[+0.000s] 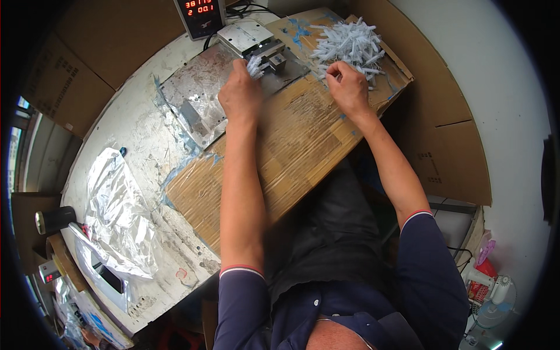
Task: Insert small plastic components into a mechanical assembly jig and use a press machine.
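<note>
Nearest to the camera is the person's dark blue shirt (326, 309), and both bare forearms go up from it over the worn table (140, 128). At the near left of the table lies a crumpled clear plastic bag (119, 210), well apart from the hands. Under the forearms a sheet of brown cardboard (291, 151) covers the middle of the table, with bits of blue tape at its edges.

Further away, the left hand (240, 93) rests at the far edge of a grey metal plate (198, 96). Its fingers are closed around a small bunch of white plastic pieces (255, 65), which it holds just beside the small metal fixture (263, 48) on the plate. The right hand (348, 87) lies on the cardboard at the near edge of the pile of white plastic pieces (350, 44). Its fingertips are pressed together at the pile and seem to pinch one piece, but it is too small to tell for sure.

Farthest, behind the fixture, stands a counter box with red digits (200, 14), and black cables run from it
</note>
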`<state>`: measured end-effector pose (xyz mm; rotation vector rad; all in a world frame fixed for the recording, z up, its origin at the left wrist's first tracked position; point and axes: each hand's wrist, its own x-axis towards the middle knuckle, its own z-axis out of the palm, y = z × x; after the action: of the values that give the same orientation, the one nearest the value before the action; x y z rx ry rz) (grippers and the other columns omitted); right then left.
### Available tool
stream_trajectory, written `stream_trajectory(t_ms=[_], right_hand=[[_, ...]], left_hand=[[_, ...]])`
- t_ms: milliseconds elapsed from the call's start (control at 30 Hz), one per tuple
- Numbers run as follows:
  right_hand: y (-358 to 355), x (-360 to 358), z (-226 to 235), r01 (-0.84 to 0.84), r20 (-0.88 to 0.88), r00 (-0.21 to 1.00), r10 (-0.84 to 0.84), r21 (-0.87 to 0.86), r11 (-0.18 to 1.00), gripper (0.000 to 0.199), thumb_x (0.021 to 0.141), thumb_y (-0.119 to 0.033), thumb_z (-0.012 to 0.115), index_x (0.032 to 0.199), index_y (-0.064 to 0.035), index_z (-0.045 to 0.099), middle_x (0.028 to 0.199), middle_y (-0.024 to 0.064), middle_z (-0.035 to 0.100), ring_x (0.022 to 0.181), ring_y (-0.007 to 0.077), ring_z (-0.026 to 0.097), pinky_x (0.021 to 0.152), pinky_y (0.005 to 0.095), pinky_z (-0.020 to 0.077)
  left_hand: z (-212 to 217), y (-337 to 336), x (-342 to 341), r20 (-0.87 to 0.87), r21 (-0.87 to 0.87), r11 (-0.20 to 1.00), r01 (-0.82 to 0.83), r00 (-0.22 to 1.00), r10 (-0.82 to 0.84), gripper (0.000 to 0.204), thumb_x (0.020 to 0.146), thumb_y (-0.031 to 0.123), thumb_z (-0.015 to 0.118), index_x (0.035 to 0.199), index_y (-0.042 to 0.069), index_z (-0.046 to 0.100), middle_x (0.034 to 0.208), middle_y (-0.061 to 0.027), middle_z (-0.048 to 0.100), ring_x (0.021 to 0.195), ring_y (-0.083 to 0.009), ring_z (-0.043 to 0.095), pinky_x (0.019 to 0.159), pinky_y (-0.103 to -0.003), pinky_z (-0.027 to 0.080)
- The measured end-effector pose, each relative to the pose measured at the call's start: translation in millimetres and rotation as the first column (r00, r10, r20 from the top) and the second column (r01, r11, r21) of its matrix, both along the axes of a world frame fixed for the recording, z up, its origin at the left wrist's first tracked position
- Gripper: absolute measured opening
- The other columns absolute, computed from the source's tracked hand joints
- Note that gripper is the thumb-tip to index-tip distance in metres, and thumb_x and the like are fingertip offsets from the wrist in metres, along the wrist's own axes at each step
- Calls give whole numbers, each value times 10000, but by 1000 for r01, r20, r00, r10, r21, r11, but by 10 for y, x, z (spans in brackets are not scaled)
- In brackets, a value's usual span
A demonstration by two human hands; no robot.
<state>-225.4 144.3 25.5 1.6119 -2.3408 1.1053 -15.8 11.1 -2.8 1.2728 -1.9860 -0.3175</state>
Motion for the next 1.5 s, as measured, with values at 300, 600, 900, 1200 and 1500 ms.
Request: stream_trajectory(t_ms=[300,600,900,1200,1500], right_hand=[[41,-104,-9,-72,-409,899,156,213,974,143,871,-83,655,995,-103,724,915,119,635,933,327,663,805,467,555],[47,-149,-6,-297,-325,878,351,205,933,96,917,-109,659,1001,-83,697,928,103,666,910,332,669,769,433,543],[40,-130,-52,-6,-237,970,52,189,982,153,878,-128,714,1013,-57,700,937,120,707,884,353,686,778,438,542],[27,-106,-14,-91,-288,951,115,93,991,101,872,-121,711,897,-53,640,926,127,644,935,343,646,790,466,526],[-108,402,126,-171,32,985,171,-6,985,73,871,-102,701,913,-53,666,867,119,722,833,315,707,751,420,552]], left_hand=[[-34,40,-26,26,-84,996,11,1000,-9,310,855,153,712,1140,128,593,999,-155,727,864,-387,714,714,-492,553],[-23,61,-2,-27,-191,982,-8,1000,3,188,846,94,628,1030,118,595,912,-144,681,792,-397,706,651,-507,552],[-53,-135,73,-458,-43,996,82,884,-93,104,936,150,695,999,98,630,853,-124,718,740,-344,688,657,-429,520],[233,-101,214,-970,240,666,706,144,196,242,990,273,717,927,58,627,774,-59,672,500,-80,488,383,-224,316],[80,-235,292,-986,162,690,705,93,136,226,1002,153,686,1152,17,586,886,-86,688,549,-92,516,433,-217,373]])
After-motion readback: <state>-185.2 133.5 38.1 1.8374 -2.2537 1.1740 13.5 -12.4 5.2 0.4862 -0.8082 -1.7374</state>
